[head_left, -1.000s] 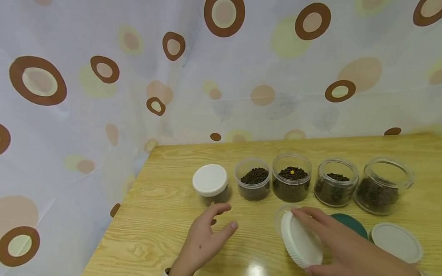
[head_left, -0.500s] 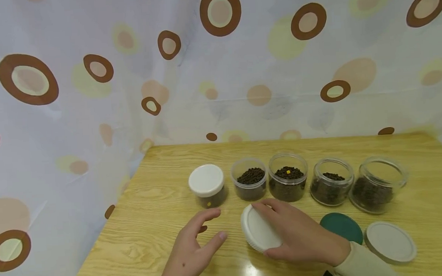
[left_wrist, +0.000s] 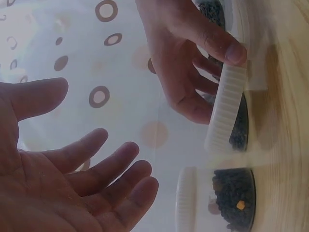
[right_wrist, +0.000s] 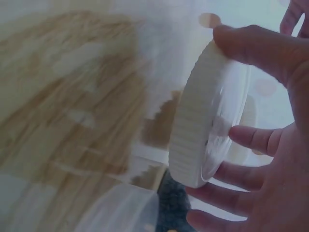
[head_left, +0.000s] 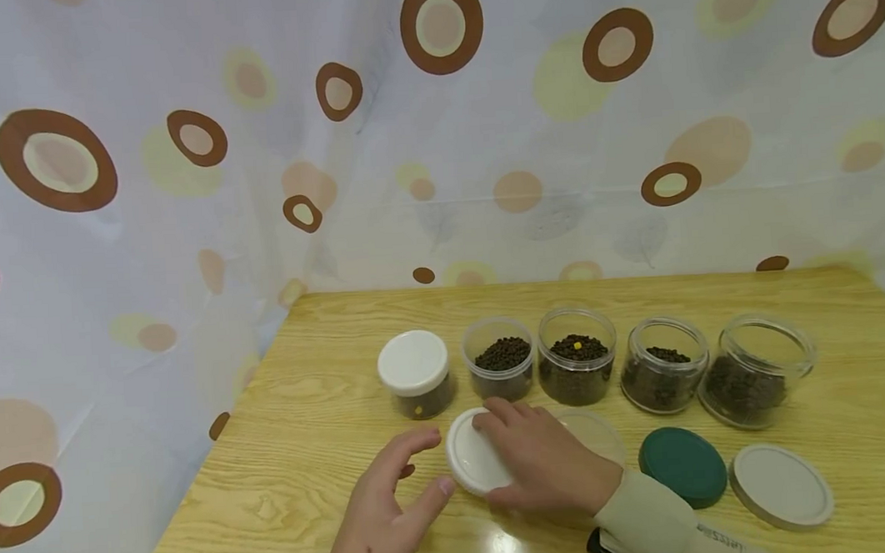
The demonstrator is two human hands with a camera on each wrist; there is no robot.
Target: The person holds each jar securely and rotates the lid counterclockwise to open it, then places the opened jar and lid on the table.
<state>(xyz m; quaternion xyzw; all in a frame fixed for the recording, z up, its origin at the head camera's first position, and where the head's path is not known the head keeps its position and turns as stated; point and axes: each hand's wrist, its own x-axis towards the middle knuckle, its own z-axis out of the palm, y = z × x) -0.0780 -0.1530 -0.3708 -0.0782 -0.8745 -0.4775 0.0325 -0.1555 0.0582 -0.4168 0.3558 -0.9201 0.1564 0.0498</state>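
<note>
In the head view my right hand grips a white screw lid by its rim, above the table in front of the jars. Its ridged edge shows in the right wrist view, where the lid lies between thumb and fingers. My left hand is held with fingers apart just left of that lid, with nothing in it. Behind them stands a white-capped jar of dark pellets. Beside it are an uncapped clear plastic jar and another, larger uncapped jar, both holding dark pellets.
Two glass jars of dark pellets stand further right, without lids. Nearer me lie a translucent disc, partly behind my right hand, a green lid and an off-white lid. A patterned sheet hangs behind the wooden table.
My right hand has carried the white lid leftward, toward my left hand, and the lid's face has turned further upward. My left hand stays open in about the same place.
</note>
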